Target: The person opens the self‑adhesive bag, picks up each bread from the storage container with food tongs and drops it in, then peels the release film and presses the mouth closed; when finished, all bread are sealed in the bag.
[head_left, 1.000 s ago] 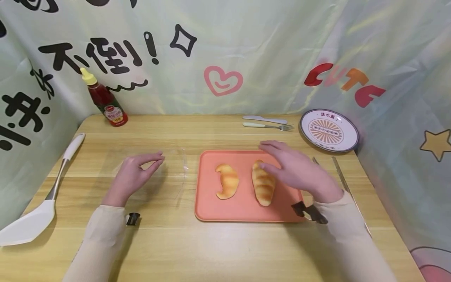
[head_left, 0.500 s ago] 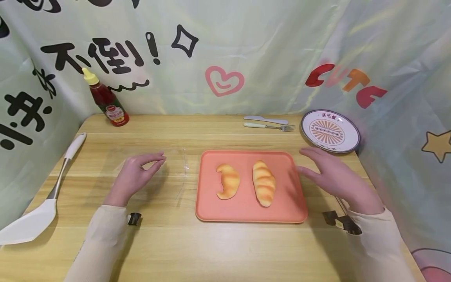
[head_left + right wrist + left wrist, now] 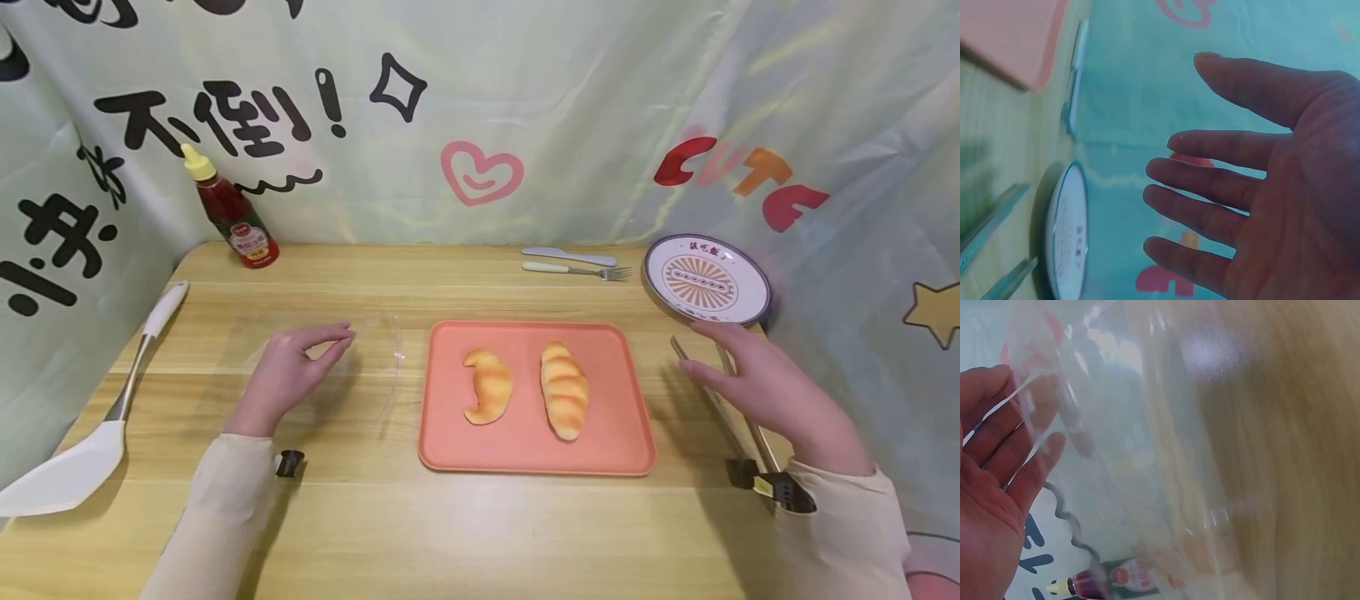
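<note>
Coral tray point(image 3: 527, 392): bore 1 croissant point(image 3: 493, 387), 1 loaf point(image 3: 565, 392), probably for cleanliness.
Left hand point(image 3: 288, 371): pinched clear plastic film point(image 3: 1110, 425) beside it, seemingly to hold that up.
Right hand point(image 3: 787, 400): empty, fingers apart, above metal tongs point(image 3: 992, 223).

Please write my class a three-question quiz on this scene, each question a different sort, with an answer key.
1. Count: how many pieces of bread lie on the pink tray?
2. True or false: the right hand grips the pink tray.
3. Multiple choice: what does the left hand hold? A) the bottle B) clear plastic C) the spatula

Key
1. Two, one curved and one long.
2. False: it holds nothing, its fingers spread.
3. B.
</note>
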### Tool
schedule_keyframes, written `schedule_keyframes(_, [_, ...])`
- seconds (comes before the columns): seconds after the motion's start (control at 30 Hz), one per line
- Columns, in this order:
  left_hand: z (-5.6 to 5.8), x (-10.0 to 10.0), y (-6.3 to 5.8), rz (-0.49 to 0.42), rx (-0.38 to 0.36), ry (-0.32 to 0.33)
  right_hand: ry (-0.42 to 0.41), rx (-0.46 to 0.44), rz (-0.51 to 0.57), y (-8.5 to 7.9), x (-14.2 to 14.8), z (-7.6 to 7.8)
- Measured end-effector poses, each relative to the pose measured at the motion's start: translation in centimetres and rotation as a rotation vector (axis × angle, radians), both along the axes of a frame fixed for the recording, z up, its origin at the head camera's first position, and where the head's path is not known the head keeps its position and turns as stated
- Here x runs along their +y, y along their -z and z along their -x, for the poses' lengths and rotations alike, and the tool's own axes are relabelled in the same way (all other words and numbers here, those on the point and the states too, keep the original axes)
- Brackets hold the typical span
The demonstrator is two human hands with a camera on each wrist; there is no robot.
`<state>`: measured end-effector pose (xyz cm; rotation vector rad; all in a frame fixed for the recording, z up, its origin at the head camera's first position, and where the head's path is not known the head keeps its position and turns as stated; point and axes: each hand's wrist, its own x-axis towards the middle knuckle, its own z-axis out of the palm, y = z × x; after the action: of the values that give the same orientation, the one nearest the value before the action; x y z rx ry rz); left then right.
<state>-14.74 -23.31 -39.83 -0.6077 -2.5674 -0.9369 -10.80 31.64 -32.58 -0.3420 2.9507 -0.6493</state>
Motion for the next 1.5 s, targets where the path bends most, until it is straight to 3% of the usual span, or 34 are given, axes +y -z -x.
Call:
schedule_keyframes(0.23, [0.1,0.0,-0.1,0.019,-0.022,0.007,0.053,-0.022,-0.045,1.6,2.3,-1.0])
schedule_keyframes(0.6, [0.0,0.1,0.3,0.022,0.011,0.029,0.122,-0.088,-0.081,4.4,5.6,-3.0])
schedule_keyframes(1.07, [-0.1,0.2,0.3,0.022,0.001,0.031,0.186,-0.247,-0.079,6.4,6.7,-5.1])
schedule_keyframes(1.23, [-0.1,0.0,0.4,0.034,0.021,0.040,0.204,-0.262,-0.090,6.7,6.3,-5.0])
schedule_keyframes(1.5, [-0.1,0.1,0.6,0.042,0.033,0.034,0.210,-0.181,-0.076,7.5,6.2,-4.9])
